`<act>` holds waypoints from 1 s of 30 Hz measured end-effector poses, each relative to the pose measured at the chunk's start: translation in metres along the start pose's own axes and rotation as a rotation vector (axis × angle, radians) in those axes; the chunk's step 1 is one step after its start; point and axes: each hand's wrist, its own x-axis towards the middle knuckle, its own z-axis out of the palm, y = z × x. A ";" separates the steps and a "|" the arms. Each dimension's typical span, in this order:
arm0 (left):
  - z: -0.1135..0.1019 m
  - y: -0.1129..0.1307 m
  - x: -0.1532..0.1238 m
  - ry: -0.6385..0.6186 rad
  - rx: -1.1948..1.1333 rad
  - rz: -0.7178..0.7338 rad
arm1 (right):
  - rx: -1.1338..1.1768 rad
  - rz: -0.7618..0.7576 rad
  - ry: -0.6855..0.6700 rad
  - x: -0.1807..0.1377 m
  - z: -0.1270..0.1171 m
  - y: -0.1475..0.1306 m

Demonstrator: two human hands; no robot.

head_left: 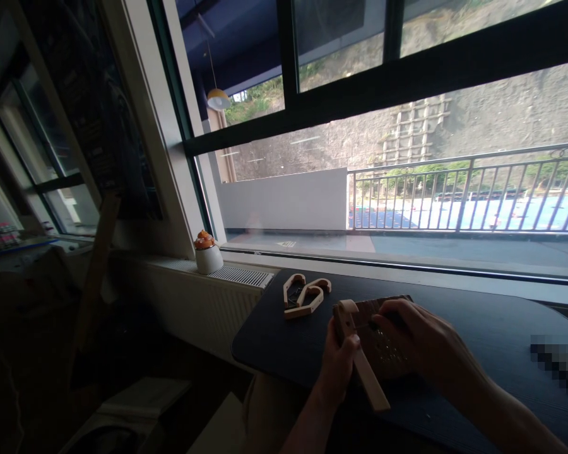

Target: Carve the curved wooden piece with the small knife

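Observation:
My left hand is closed round a long pale wooden piece with a hooked top end; the piece slants down to the right. My right hand lies curled over a flat brown wooden board with small holes, fingers pressed on its upper edge. Both rest on a dark rounded tabletop. Two or three looped wooden cut-out pieces lie on the table just left of and beyond my hands.
A small white pot with an orange lid stands on the radiator sill by the large window. A wooden plank leans at the dark left. White boxes sit low on the floor. A pixelated patch covers the table's right edge.

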 end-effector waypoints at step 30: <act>-0.002 -0.003 0.002 -0.021 -0.045 0.009 | -0.241 -0.183 -0.299 0.030 -0.004 -0.023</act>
